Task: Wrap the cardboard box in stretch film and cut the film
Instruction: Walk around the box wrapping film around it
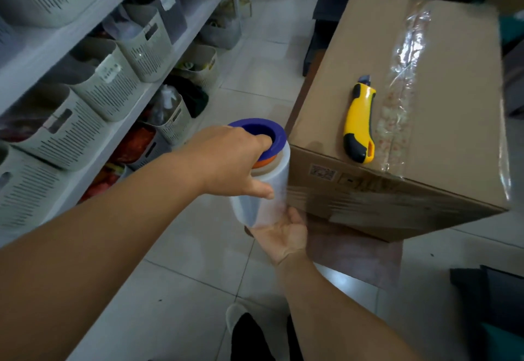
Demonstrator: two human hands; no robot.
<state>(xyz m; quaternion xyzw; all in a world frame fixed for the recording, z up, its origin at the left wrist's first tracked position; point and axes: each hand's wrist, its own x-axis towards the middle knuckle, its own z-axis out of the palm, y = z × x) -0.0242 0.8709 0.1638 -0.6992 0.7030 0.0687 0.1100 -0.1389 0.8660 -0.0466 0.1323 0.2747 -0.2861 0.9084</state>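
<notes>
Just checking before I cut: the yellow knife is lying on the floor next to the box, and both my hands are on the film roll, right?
Not quite. The head view shows the yellow knife lying on top of the cardboard box, not on the floor. The rest holds: left hand and right hand are both on the film roll.

Left hand (226,159) grips blue cap (259,134) atop film roll (262,190); right hand (283,236) cups roll's base. Film stretched across cardboard box (397,77) near side. Yellow cutter (359,122) lies on box top.
</notes>
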